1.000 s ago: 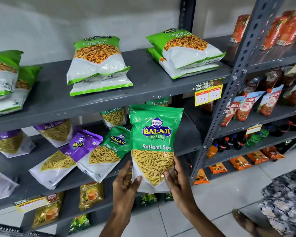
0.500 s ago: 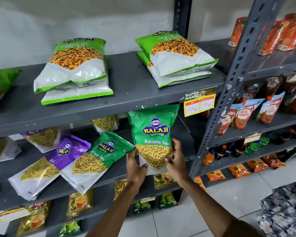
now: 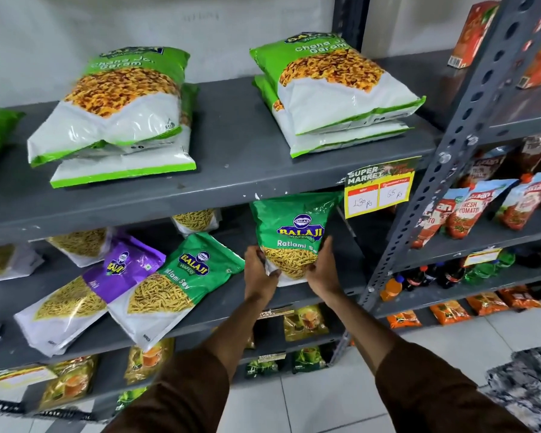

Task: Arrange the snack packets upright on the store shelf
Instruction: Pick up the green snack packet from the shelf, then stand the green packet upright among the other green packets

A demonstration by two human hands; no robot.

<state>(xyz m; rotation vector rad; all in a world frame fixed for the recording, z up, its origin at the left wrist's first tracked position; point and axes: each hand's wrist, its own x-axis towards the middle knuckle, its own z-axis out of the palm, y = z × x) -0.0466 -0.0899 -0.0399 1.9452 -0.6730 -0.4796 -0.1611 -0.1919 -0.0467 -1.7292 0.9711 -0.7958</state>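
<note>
So we've got both hands clamped on the green Ratlami Sev packet (image 3: 294,235): our left hand (image 3: 258,270) pinches its lower left corner, our right hand (image 3: 324,270) wraps the lower right edge, fingers (image 3: 327,245) curled over the front. The packet stands upright on the second shelf (image 3: 334,287), bottom edge down on the shelf board, top tucked just under the lip of the shelf above.

Everything else relative to that packet: just to its left another green Ratlami Sev pack (image 3: 178,282) lies flat and tilted, overlapping a purple Balaji pack (image 3: 94,295) further left. Behind and left, a small pack (image 3: 196,220) sits at the back. Up and to the right hangs the yellow price tag (image 3: 378,190). On the shelf above, two stacks of Chana Jor Garam bags lie flat, one stack (image 3: 334,92) directly overhead, the other (image 3: 116,117) up and left. Far right, ketchup pouches (image 3: 469,210) stand in the next bay.
</note>
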